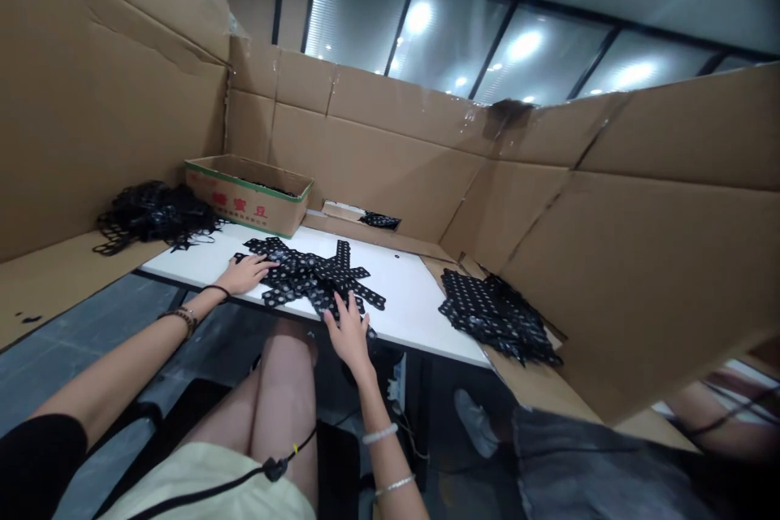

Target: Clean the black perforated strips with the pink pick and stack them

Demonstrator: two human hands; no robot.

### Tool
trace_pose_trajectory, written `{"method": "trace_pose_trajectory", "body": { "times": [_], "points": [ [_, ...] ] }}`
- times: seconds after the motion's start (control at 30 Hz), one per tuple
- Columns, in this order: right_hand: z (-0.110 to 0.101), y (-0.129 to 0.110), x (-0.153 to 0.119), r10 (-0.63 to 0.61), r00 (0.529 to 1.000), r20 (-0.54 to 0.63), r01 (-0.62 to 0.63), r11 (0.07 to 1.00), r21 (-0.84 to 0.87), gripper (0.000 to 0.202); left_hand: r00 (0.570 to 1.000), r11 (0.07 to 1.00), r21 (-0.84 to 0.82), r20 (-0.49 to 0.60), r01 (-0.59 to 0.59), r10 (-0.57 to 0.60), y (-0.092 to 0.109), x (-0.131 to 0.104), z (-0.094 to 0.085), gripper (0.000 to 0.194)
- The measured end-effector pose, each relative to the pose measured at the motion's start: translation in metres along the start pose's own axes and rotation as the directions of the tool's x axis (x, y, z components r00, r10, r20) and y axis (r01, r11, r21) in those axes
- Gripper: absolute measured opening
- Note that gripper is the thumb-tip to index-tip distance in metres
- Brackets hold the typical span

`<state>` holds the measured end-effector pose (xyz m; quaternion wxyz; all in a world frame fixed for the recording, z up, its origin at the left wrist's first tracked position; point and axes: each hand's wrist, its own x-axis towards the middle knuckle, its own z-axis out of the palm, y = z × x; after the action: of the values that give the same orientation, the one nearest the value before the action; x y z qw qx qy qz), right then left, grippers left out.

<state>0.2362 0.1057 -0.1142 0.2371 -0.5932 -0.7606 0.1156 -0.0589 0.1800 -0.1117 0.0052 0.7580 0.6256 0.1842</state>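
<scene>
A loose pile of black perforated strips [310,270] lies on the white table in front of me, the strips crossing at various angles. My left hand [249,273] rests at the pile's left edge, its fingers stretched over the nearest strips. At the pile's front right, my right hand [348,327] touches the strips with its fingers spread. Neither hand has anything gripped that I can see. One strip [343,256] sticks out from the pile toward the back, and another points to the right.
A cardboard box [262,215] with dark contents stands at the back left. Beside it is a tangled heap of black pieces [152,211]. A stack of black perforated strips [493,313] lies at the right. Tall cardboard walls [390,154] surround the table. Another person's arm [712,414] shows far right.
</scene>
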Motion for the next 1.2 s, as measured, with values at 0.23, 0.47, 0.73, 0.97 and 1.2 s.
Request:
{"method": "trace_pose_trajectory", "body": {
  "times": [0.23,0.47,0.73,0.97,1.2],
  "points": [
    [0.0,-0.004,0.025,0.007,0.997,0.08,-0.005,1.0,-0.024,0.058,0.888,0.893,-0.054,-0.14,-0.448,0.437,0.044,-0.009,-0.01,0.04],
    [-0.037,0.028,0.055,0.039,0.991,-0.132,0.01,0.936,0.351,0.06,0.963,0.89,-0.373,-0.039,-0.261,0.266,0.093,0.03,-0.011,0.043],
    [-0.173,0.046,0.041,0.143,0.928,-0.344,0.121,0.757,0.642,0.047,0.88,0.66,-0.587,-0.376,-0.469,0.291,0.105,0.037,-0.132,0.042],
    [-0.204,-0.011,0.053,-0.162,0.949,-0.269,0.314,0.487,0.815,0.052,0.726,0.53,-0.496,-0.45,-0.688,0.521,0.118,0.045,-0.201,0.043],
    [-0.117,-0.017,0.12,-0.016,0.999,0.039,-0.004,0.885,0.466,0.05,0.986,0.933,-0.336,-0.143,-0.129,0.085,0.073,0.103,-0.08,0.057]
  ]
}}
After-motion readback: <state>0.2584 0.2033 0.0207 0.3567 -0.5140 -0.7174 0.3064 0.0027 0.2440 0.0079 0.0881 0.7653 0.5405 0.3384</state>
